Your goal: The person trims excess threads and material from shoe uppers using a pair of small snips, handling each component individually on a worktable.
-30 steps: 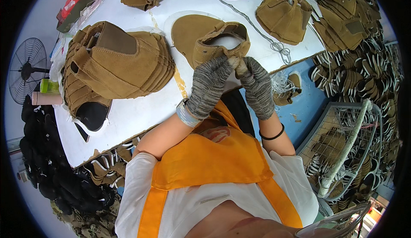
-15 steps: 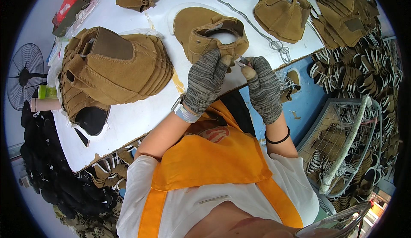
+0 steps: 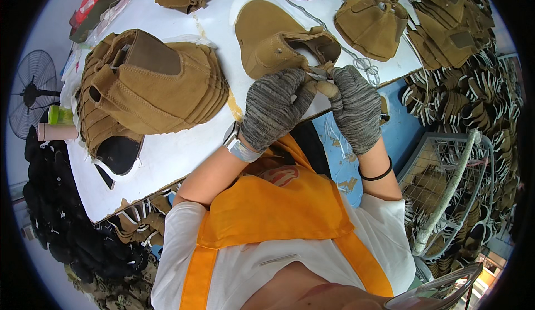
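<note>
A brown suede-like cap point(image 3: 259, 42) rests on the table in front of me, its opening turned up and toward the right. My left hand point(image 3: 278, 106), in a grey knitted glove with bare fingertips, pinches the near rim of the cap. In my right hand point(image 3: 356, 106), gloved alike, is a small metal snipping tool point(image 3: 319, 75), mostly covered by the fingers. Its shiny tip meets the cap's edge beside my left fingertips. Both hands are closed and almost touching. Whether a thread lies at the tip is too small to tell.
A stack of brown caps point(image 3: 150, 81) stands on the white table point(image 3: 173, 151) at left. More caps point(image 3: 370, 26) sit along the far side near a grey cord point(image 3: 365, 65). Right of me are a wire basket point(image 3: 440, 171) and heaped caps; a fan point(image 3: 33, 93) stands far left.
My hands have shifted slightly right and drawn closer together. The cap has turned and moved right and up with them, its opening now further right.
</note>
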Available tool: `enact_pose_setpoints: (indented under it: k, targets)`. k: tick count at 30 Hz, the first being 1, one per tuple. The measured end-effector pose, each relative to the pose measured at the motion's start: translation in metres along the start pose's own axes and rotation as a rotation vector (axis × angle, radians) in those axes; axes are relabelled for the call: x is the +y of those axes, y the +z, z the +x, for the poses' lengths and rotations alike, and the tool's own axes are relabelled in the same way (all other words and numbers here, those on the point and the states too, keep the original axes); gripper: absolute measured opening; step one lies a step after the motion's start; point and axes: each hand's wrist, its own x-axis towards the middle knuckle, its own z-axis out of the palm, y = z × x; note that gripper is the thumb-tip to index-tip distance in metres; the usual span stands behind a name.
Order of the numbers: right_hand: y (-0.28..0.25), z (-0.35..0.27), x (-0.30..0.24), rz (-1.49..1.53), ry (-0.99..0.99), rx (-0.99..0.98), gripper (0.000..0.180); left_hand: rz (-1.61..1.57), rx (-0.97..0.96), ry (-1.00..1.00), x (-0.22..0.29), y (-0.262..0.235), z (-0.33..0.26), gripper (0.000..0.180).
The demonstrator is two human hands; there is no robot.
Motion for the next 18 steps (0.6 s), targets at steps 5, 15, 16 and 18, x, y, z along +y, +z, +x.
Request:
enact_pose_setpoints:
  k: [5,15,16,18]
  targets:
    - [-0.016,0.006,-0.004,-0.051,-0.201,0.060,0.018,-0.028,-0.024,-0.037,0.004,-0.002,0.003,0.020]
    - [0.008,0.000,0.017,0.146,-0.095,0.139,0.020,-0.169,-0.034,-0.100,0.001,0.004,-0.001,0.022]
    - [0.012,-0.002,0.018,0.250,-0.025,0.146,0.023,-0.201,-0.050,-0.139,0.000,0.005,-0.001,0.022]
    - [0.018,-0.006,0.016,0.457,0.116,0.159,0.029,-0.209,-0.018,-0.134,0.005,0.003,0.001,0.023]
